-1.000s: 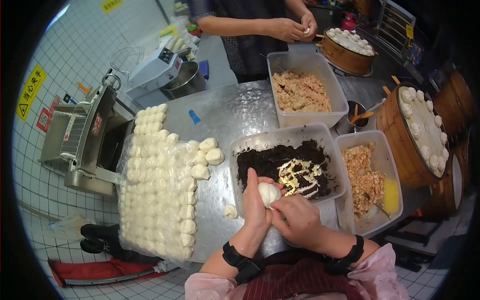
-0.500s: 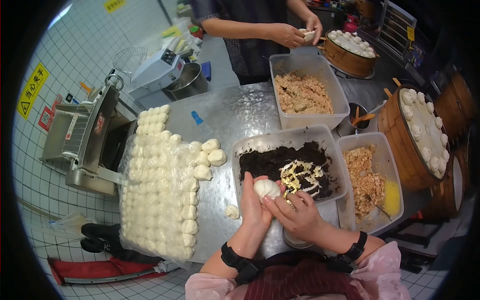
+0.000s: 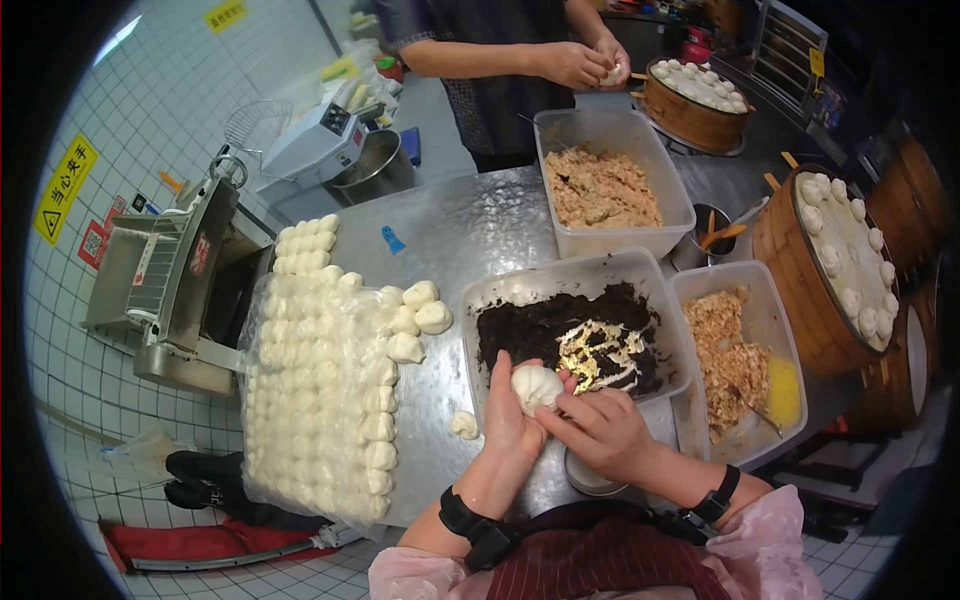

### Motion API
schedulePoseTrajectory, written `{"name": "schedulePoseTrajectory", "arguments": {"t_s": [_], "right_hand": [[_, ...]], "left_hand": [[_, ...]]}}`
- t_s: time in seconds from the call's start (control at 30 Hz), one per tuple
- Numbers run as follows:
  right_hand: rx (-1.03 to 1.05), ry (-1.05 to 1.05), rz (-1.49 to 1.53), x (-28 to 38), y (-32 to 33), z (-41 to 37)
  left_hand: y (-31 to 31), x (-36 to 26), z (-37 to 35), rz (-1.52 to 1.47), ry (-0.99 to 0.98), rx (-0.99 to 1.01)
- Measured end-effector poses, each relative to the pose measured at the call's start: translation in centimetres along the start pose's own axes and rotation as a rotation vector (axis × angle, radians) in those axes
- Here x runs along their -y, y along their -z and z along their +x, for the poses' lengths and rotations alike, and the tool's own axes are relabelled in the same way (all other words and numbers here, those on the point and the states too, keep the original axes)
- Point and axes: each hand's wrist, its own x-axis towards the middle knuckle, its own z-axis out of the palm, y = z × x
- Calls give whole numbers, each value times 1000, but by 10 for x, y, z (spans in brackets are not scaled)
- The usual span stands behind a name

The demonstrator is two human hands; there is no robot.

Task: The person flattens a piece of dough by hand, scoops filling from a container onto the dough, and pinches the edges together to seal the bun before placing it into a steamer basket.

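A round white dough bun (image 3: pixel 535 387) with pleats on its surface sits in my cupped left hand (image 3: pixel 508 428), whose fingers curl round its far and left side. From the right, my right hand (image 3: pixel 612 432) pinches the bun's near edge between thumb and fingers. Both hands are over the near rim of a clear plastic tub (image 3: pixel 473 300) of dark filling (image 3: pixel 530 322). A gold-and-white patterned patch (image 3: pixel 600 355) shows in the tub where the filling is scraped thin. The underside of the bun is hidden by my palm.
Dough balls (image 3: pixel 330 400) lie in rows under plastic film at left. Tubs of meat filling (image 3: pixel 600 190) and chopped filling (image 3: pixel 715 340) stand beyond and right. Bamboo steamers (image 3: pixel 790 290) with buns line the right. Across the table, a co-worker's hands (image 3: pixel 590 65) hold dough.
My right fingers have shifted along the bun's edge and closed in more. The bun looks slightly turned. The co-worker's hands have come closer together around their dough.
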Motion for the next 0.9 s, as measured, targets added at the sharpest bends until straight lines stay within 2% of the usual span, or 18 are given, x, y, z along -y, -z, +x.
{"name": "schedulePoseTrajectory", "arguments": {"t_s": [0.1, 0.17, 0.2, 0.27, 0.4, 0.5, 0.63, 0.77, 0.8, 0.87, 0.9], "right_hand": [[-43, -75, 119, -1, 14, 8], [-21, -459, 311, -1, 17, 16], [-21, -460, 308, -2, 16, 19], [-96, -628, 544, -2, 13, 23], [-120, -647, 554, 1, 11, 29], [-52, -657, 570, 1, 8, 27], [-126, -532, 405, 2, 4, 26], [-200, -378, 321, 1, -1, 26], [-200, -380, 321, 2, 1, 24], [-73, -190, 72, 4, 5, 19], [-73, -190, 73, 3, 6, 19]], "left_hand": [[-3, -3, -6, 119, -96, 32], [-1, -1, -7, 152, -143, 55], [0, 0, -7, 187, -194, 79], [1, 2, -9, 206, -215, 108], [0, 4, -13, 277, -299, 148], [-1, 7, -13, 337, -349, 112], [7, 12, -5, 406, -393, 118], [2, 13, -9, 388, -329, 135], [0, 12, -10, 364, -303, 141], [-2, 9, -12, 350, -269, 130], [-2, 7, -12, 336, -235, 118]]}}
